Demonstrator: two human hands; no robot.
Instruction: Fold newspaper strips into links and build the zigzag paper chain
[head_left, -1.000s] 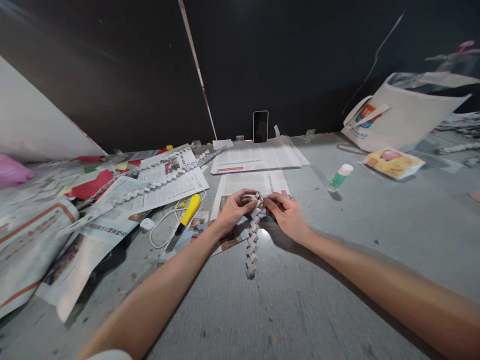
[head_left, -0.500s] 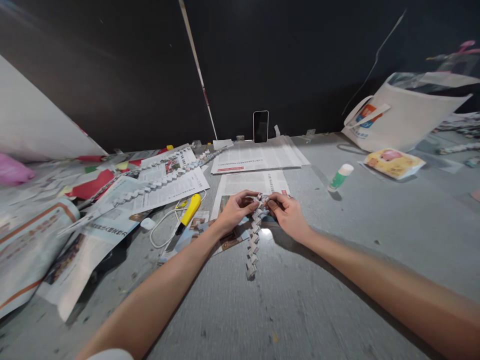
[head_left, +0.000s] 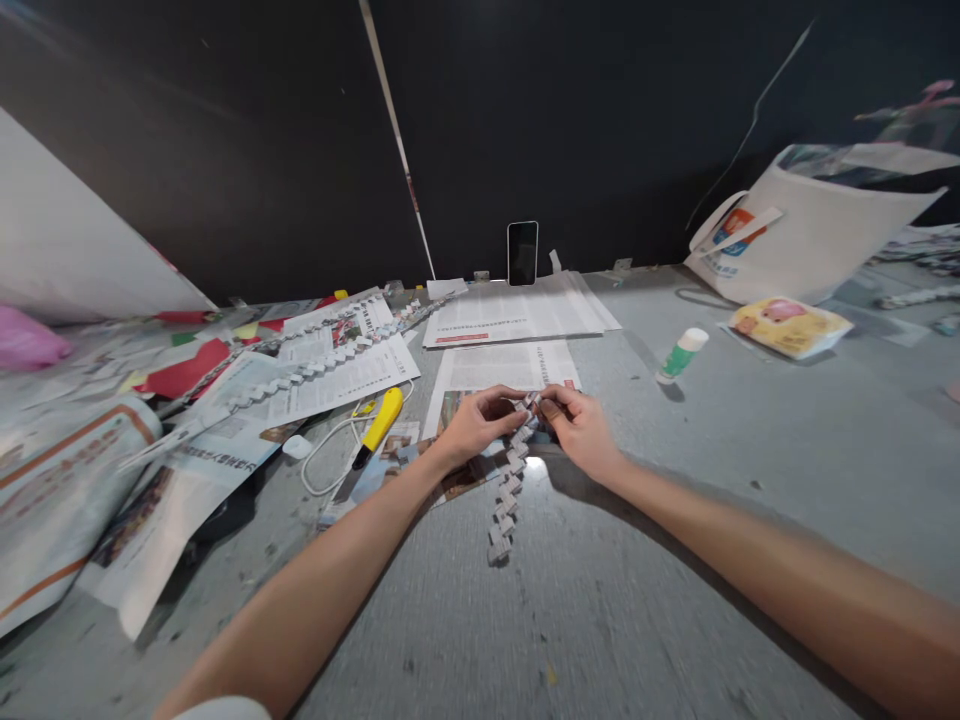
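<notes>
A zigzag chain of folded newspaper links [head_left: 508,492] hangs down toward me from between my two hands. My left hand [head_left: 478,425] pinches its upper end between thumb and fingers. From the other side, my right hand [head_left: 579,428] has thumb and forefinger closed on the same top end. The links between the fingertips are partly hidden. Beneath the hands lie a newspaper sheet [head_left: 510,366] and a colour-printed piece of paper.
Left are a yellow-handled cutter [head_left: 383,420], a white cable [head_left: 315,485], scissors [head_left: 176,435], another paper chain [head_left: 307,372] and newspapers. A phone [head_left: 523,253] leans on the dark wall. Right are a glue stick [head_left: 682,355], a tissue pack [head_left: 791,326] and a white bag [head_left: 825,230].
Both hands have shifted slightly, the left one a little to the right. The chain's top end has tilted right, and its lower end has swung slightly left.
</notes>
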